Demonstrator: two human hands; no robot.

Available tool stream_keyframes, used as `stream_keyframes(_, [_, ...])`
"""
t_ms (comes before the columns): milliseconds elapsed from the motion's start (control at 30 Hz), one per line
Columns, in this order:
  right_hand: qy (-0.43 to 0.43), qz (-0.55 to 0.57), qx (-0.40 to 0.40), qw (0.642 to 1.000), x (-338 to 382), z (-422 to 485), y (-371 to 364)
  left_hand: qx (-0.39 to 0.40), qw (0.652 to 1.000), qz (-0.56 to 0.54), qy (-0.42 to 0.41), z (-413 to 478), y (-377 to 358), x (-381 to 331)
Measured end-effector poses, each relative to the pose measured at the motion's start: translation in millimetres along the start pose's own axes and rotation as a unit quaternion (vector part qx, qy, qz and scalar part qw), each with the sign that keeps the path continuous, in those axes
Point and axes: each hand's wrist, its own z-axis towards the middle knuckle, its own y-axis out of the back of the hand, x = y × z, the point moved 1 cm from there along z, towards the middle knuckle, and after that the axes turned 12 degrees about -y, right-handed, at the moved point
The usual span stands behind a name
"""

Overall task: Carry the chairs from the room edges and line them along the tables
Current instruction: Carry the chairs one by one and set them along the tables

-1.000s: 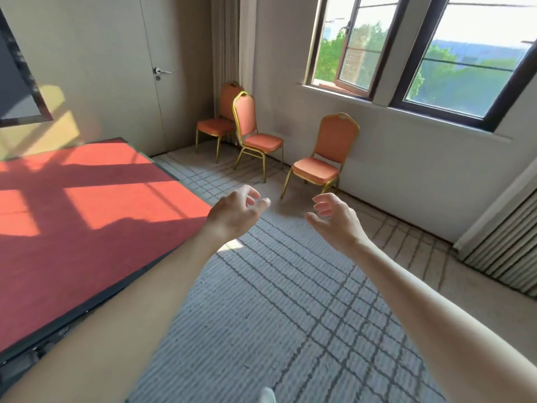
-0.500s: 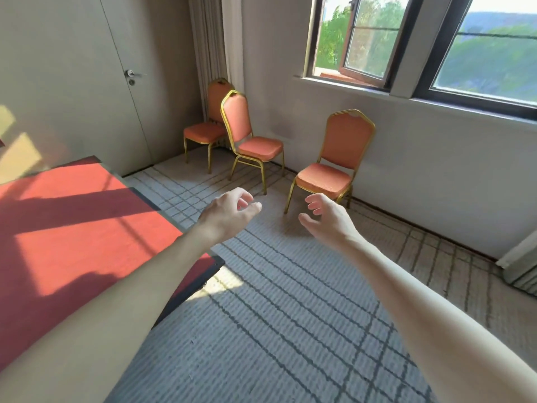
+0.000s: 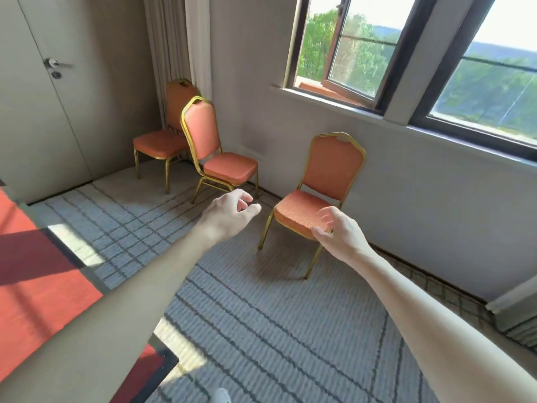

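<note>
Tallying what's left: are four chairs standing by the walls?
No, only three orange chairs show: the corner chair, the middle chair and the nearest chair.

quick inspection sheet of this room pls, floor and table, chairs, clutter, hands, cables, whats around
surface: grey striped carpet; red-topped table at left, partly in sun
job's things: three orange chairs with gold frames, none at the table: nearest chair under the window, middle chair, corner chair by the curtain
clutter: nothing seen
grips: left hand loosely curled, holds nothing; right hand loosely curled in front of the nearest chair's seat, contact unclear
cables: nothing seen
surroundings: closed door, curtain, window with one pane open
</note>
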Motion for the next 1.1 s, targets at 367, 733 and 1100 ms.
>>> stream_keyframes(367, [-0.077,-0.002,-0.013,0.997,44.8,273.8,-33.2,0.061,0.998,-0.024,-0.02,283.4,2.9,72.1])
stream_keyframes(733, [-0.156,0.039,-0.021,0.987,46.0,571.6,-75.9,0.13,0.99,0.018,-0.057,584.8,-28.1,165.2])
stream_keyframes(1100, [-0.232,0.045,-0.033,0.971,48.7,822.9,-74.9,0.212,0.973,-0.012,-0.092,865.9,-81.9,220.5])
